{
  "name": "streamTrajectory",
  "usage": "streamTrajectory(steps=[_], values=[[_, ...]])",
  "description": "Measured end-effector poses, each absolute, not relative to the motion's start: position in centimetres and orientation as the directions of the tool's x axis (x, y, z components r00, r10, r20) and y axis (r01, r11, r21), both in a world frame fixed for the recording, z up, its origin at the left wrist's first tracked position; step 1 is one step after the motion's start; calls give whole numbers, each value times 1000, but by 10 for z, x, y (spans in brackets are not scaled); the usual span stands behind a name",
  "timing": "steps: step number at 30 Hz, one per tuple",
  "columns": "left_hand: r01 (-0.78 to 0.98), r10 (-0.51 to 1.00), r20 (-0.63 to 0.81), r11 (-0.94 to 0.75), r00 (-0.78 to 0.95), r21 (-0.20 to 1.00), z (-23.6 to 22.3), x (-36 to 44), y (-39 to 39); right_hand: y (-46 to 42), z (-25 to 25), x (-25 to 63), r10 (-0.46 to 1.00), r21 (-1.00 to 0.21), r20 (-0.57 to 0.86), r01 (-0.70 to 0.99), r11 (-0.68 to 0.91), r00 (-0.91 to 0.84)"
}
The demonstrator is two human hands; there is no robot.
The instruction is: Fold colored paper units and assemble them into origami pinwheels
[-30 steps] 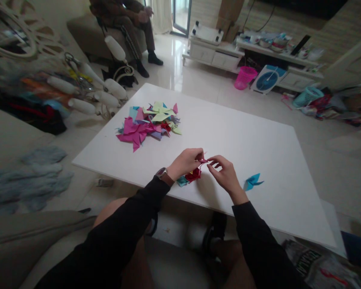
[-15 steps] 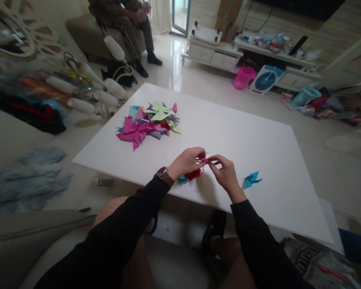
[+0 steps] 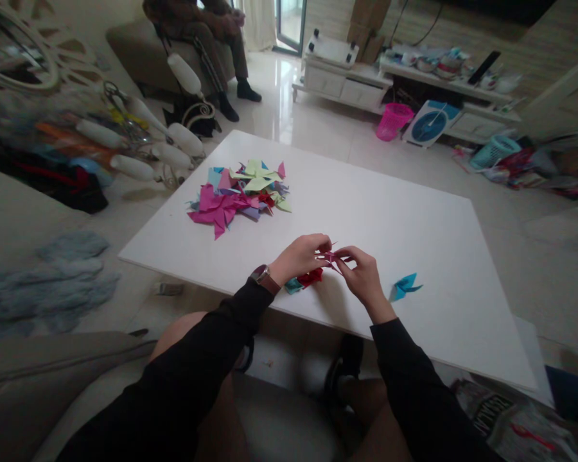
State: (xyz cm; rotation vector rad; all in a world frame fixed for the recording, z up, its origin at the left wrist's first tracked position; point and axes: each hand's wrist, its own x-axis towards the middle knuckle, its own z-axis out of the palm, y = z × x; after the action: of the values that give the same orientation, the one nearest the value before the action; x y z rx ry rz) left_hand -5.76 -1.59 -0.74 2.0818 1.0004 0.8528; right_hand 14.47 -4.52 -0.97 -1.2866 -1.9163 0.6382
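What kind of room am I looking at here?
Probably a home living room: beyond the white table are a couch with someone sitting on it, a low white cabinet along the wall, and a pink basket on the tiled floor.

Setting: domestic living room.
Seating: upholstered sofa, on which a person sits.
Far wall: low white cabinet with drawers.
Floor: glossy pale tiles, bearing a pink basket and a blue-and-white fan.
Left side: round mirror in an ornate frame.
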Motion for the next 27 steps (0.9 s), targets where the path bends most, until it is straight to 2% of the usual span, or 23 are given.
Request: streamTrajectory(steps=[9, 14, 16, 18, 21, 27], values=[[410, 830, 275, -494, 485, 767, -6, -56, -18, -47, -7, 141, 930, -758, 286, 539, 368, -232], [454, 842, 362, -526, 401, 720, -8, -59, -13, -45, -6, 145, 939, -751, 332, 577, 322, -92], [453, 884, 364, -464, 294, 761, -9, -59, -11, -44, -7, 147, 935, -758, 353, 577, 303, -28], [421, 935, 306, -355, 181, 835, -9, -56, -11, -44, -8, 148, 927, -760, 375, 581, 293, 23], [356, 968, 219, -249, 125, 901, -8, -50, -14, -44, -10, 148, 906, -738, 420, 601, 306, 54], [322, 909, 369, -414, 194, 851, -12, -37, -23, -44, -11, 143, 851, -689, 521, 616, 381, 57]])
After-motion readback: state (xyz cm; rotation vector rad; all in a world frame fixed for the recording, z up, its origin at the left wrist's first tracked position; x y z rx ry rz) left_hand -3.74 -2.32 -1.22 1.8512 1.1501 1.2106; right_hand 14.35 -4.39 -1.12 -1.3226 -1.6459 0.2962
